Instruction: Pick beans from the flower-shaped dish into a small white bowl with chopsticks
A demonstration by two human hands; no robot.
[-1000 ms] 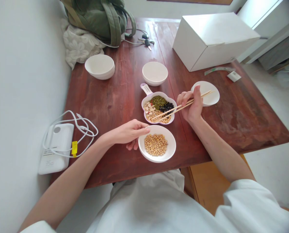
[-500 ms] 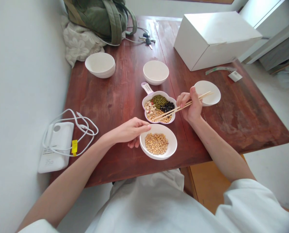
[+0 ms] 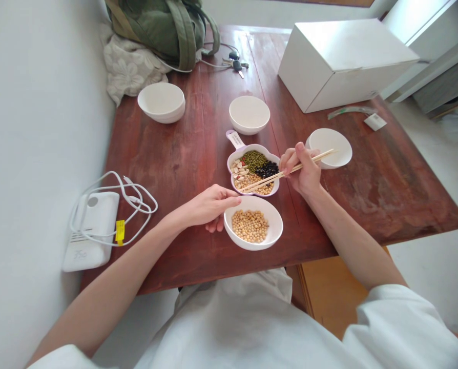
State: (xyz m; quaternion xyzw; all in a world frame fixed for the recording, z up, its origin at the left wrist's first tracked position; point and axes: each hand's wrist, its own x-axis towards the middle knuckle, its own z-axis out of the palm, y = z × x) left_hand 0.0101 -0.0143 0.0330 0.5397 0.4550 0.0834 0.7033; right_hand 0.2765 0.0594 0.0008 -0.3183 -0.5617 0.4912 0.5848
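My left hand [image 3: 217, 206] grips the rim of a white bowl [image 3: 274, 231] at the table's front edge. Round tan soybeans [image 3: 250, 226] cover the bowl's bottom. My right hand [image 3: 303, 168] is closed around a pair of wooden chopsticks [image 3: 265, 182]. Their tips point down among the soybeans in the flower-shaped dish [image 3: 229, 169]; whether a bean is pinched between them, I cannot tell. That dish, white with a purple rim and a short handle, also holds mung beans [image 3: 254, 160], black beans [image 3: 269, 169] and peanuts [image 3: 240, 169] in separate sections.
White bowls stand behind the dish [image 3: 249, 115], at the back left [image 3: 162, 102] and right of my right hand [image 3: 332, 148]. A white box [image 3: 344, 61], keys [image 3: 235, 64] and a green backpack [image 3: 155, 33] are farther back. A white power bank [image 3: 92, 230] with a cable lies left.
The chopsticks have tilted slightly in my right hand, their tips still in the soybean section. My left hand keeps its hold on the bowl. The whole view has shifted a little.
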